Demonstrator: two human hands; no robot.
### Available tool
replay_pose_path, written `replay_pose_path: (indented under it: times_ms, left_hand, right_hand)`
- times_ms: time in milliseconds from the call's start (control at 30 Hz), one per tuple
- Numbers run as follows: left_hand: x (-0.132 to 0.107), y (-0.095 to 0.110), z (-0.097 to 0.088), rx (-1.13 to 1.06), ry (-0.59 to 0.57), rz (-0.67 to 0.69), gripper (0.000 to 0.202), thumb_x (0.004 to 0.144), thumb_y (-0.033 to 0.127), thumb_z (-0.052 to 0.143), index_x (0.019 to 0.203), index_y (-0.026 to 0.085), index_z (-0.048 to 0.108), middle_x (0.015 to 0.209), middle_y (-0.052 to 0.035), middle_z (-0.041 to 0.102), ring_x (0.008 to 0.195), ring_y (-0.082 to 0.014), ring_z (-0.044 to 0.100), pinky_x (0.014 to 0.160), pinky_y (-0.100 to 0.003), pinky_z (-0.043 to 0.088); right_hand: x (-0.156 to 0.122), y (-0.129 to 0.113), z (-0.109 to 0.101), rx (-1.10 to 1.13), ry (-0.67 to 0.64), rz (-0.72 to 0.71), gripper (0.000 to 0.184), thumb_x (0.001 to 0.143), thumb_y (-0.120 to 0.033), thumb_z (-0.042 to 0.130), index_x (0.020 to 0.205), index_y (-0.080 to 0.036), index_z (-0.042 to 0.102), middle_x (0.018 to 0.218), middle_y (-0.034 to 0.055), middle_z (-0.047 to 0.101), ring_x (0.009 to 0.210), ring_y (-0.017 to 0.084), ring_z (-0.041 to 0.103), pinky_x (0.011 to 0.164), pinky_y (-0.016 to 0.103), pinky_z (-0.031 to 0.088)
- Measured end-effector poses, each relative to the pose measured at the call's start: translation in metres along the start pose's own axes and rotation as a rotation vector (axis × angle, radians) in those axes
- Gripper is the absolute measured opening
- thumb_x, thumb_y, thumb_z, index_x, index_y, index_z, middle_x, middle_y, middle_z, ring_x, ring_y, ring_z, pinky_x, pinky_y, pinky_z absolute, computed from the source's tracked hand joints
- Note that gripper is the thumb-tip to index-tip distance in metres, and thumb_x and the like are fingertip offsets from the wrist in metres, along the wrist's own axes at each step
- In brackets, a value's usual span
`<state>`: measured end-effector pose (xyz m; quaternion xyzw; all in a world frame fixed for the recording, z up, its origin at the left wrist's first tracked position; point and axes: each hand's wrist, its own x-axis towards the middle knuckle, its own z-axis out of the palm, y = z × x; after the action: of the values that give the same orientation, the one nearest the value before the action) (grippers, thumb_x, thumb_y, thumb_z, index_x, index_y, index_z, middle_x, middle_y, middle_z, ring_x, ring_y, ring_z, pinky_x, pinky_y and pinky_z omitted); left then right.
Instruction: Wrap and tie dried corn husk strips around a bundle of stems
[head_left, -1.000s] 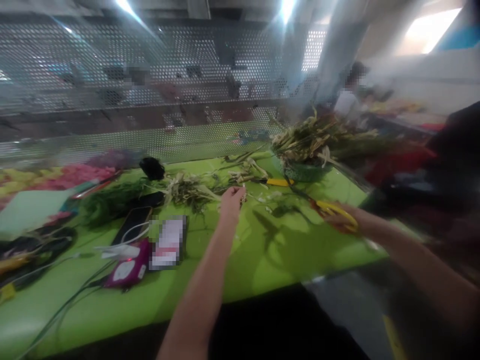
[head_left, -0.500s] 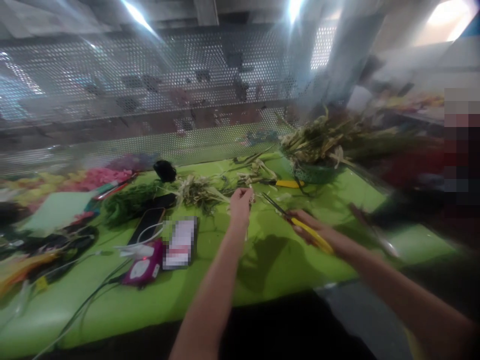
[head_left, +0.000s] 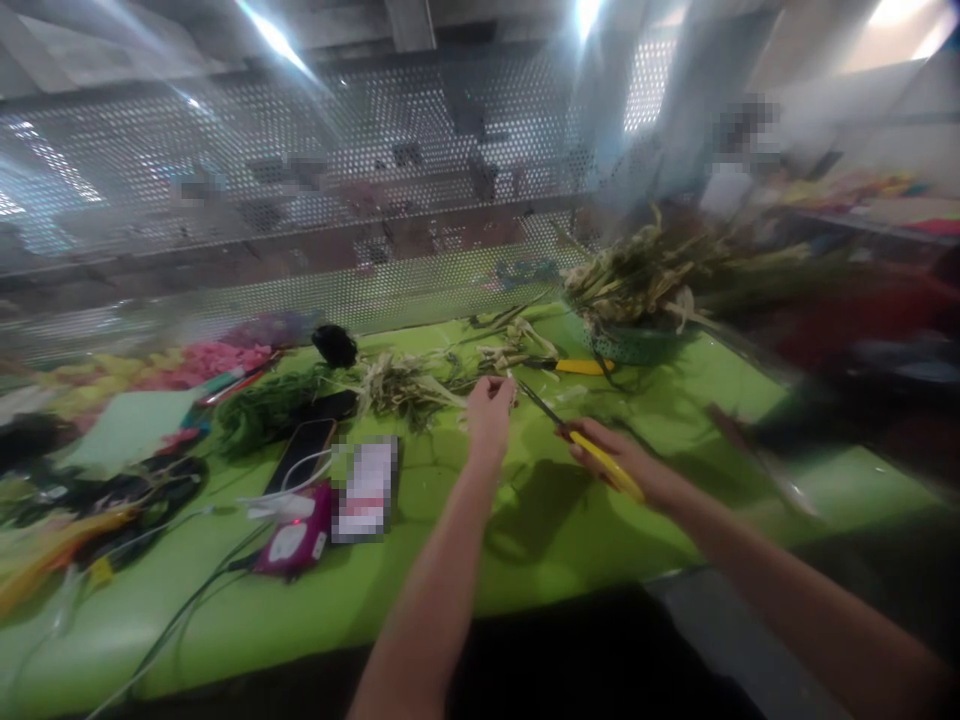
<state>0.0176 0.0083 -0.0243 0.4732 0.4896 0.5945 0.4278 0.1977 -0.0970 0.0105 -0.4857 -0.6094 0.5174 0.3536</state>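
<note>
The table (head_left: 300, 620) here is bright green and a bit shiny. Near the back, on the worker's right, sits a green basket (head_left: 637, 345). Beside it lies a tool with a yellow handle (head_left: 585, 367). A messy heap of dry stems (head_left: 405, 388) is in the middle. On the worker's left I see a black lump (head_left: 335, 346), some fluffy green stuff (head_left: 259, 412), a dark phone (head_left: 304, 448) and a purple box (head_left: 296, 547) with wires.

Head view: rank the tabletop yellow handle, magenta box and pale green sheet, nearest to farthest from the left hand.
1. Tabletop yellow handle: right of the left hand, slightly beyond.
2. Magenta box: left, on the near side.
3. Pale green sheet: farther left.
</note>
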Motion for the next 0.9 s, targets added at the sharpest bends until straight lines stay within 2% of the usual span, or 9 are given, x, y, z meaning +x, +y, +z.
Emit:
replay_pose_path:
  times_ms: [100, 267, 467, 567, 667, 900]
  left_hand:
    - [0.0, 0.001, 0.0, 0.038, 0.006, 0.012, 0.018, 0.079, 0.034, 0.064, 0.079, 0.016, 0.061, 0.071, 0.0, 0.06, 0.064, -0.0104, 0.052, 0.064, -0.025, 0.043]
    - [-0.001, 0.001, 0.0, 0.062, -0.006, 0.037, 0.018, 0.08, 0.035, 0.064, 0.079, 0.017, 0.061, 0.072, -0.0006, 0.06, 0.066, -0.011, 0.052, 0.065, -0.025, 0.043]
    - [-0.002, 0.001, 0.001, 0.051, -0.032, 0.053, 0.018, 0.081, 0.035, 0.064, 0.081, 0.017, 0.062, 0.073, -0.0004, 0.06, 0.066, -0.0109, 0.052, 0.065, -0.024, 0.043]
    - [0.0, -0.001, 0.001, 0.038, -0.042, 0.052, 0.017, 0.081, 0.034, 0.064, 0.081, 0.017, 0.062, 0.07, 0.0006, 0.059, 0.063, -0.0102, 0.051, 0.064, -0.024, 0.043]
    - [0.002, -0.003, 0.001, 0.005, -0.039, 0.034, 0.016, 0.079, 0.033, 0.065, 0.08, 0.017, 0.061, 0.067, 0.0017, 0.058, 0.06, -0.0092, 0.049, 0.062, -0.023, 0.041]
    - [-0.003, 0.0, 0.003, 0.019, -0.052, 0.024, 0.017, 0.079, 0.033, 0.064, 0.079, 0.016, 0.061, 0.066, 0.0021, 0.057, 0.06, -0.0087, 0.05, 0.06, -0.022, 0.04]
  right_hand:
    - [0.0, 0.0, 0.0, 0.006, 0.013, -0.005, 0.054, 0.079, -0.062, 0.066, 0.111, -0.02, 0.063, 0.092, 0.0033, 0.056, 0.071, 0.012, 0.047, 0.056, 0.023, 0.036]
    - [0.001, 0.002, -0.003, 0.054, -0.021, 0.029, 0.055, 0.08, -0.064, 0.063, 0.113, -0.02, 0.061, 0.078, -0.0016, 0.049, 0.06, 0.009, 0.039, 0.05, 0.022, 0.029]
    - [0.002, 0.012, -0.007, 0.079, -0.032, 0.041, 0.052, 0.08, -0.058, 0.068, 0.114, -0.02, 0.06, 0.074, -0.0035, 0.047, 0.056, 0.007, 0.038, 0.048, 0.021, 0.027]
    - [0.003, 0.017, -0.008, 0.168, -0.063, 0.063, 0.049, 0.081, -0.056, 0.067, 0.115, -0.02, 0.058, 0.071, -0.0045, 0.045, 0.055, 0.007, 0.038, 0.046, 0.021, 0.025]
    - [0.004, 0.018, -0.007, 0.264, -0.069, 0.098, 0.05, 0.08, -0.055, 0.069, 0.113, -0.02, 0.058, 0.069, -0.0049, 0.045, 0.054, 0.007, 0.039, 0.045, 0.021, 0.025]
    - [0.004, 0.013, 0.0, 0.301, -0.043, 0.104, 0.056, 0.074, -0.061, 0.073, 0.109, -0.019, 0.059, 0.067, -0.0061, 0.044, 0.051, 0.006, 0.039, 0.041, 0.019, 0.026]
